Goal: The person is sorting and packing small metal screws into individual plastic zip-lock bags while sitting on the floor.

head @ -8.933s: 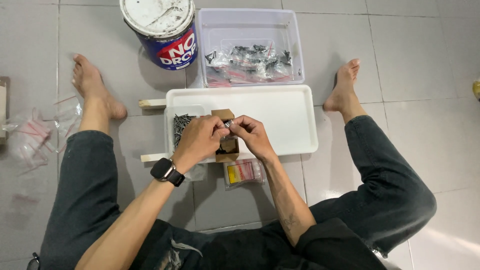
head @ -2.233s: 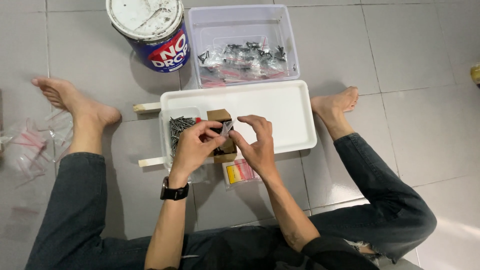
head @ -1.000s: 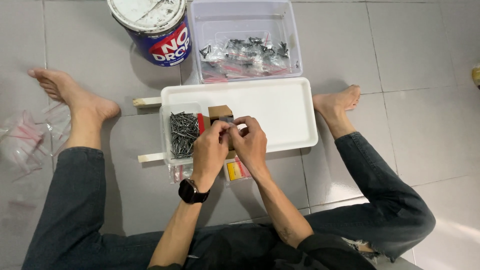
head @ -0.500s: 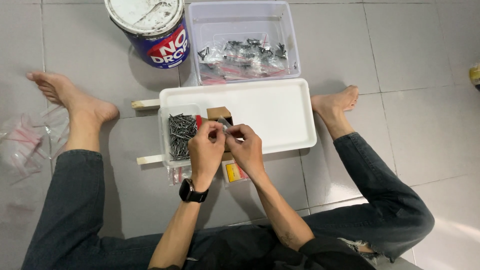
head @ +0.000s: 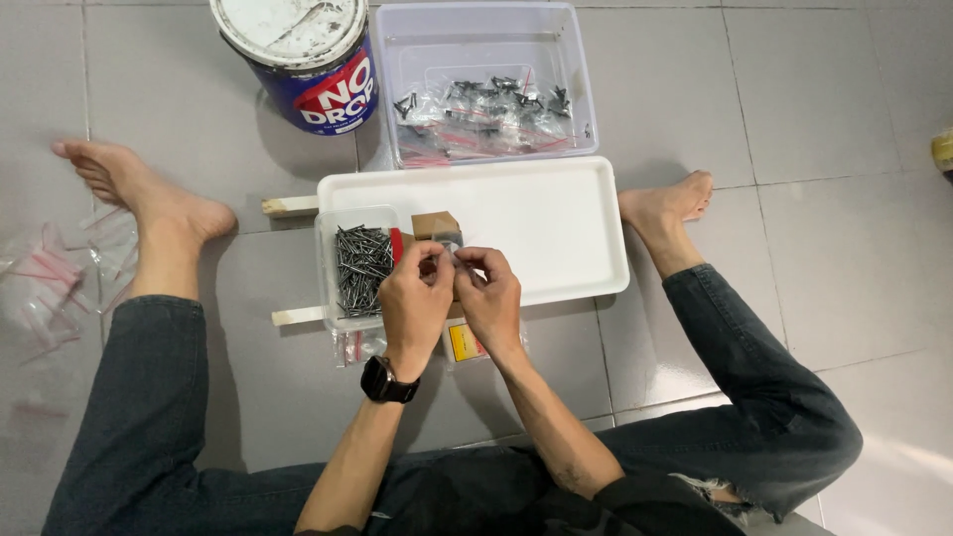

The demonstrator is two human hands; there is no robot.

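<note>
Bag [head: 452, 260] pinched betw. both hands' grips, shut.

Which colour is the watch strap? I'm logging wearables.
Black: the watch on the left wrist, clearest in the head view.

1 paint bucket [head: 298, 55] | 1 clear bin [head: 486, 30] | 1 white tray [head: 556, 223] | 2 wood strips [head: 290, 206]

Left hand [head: 415, 298] and right hand [head: 490, 296] meet, fingertips pinched together.
</note>
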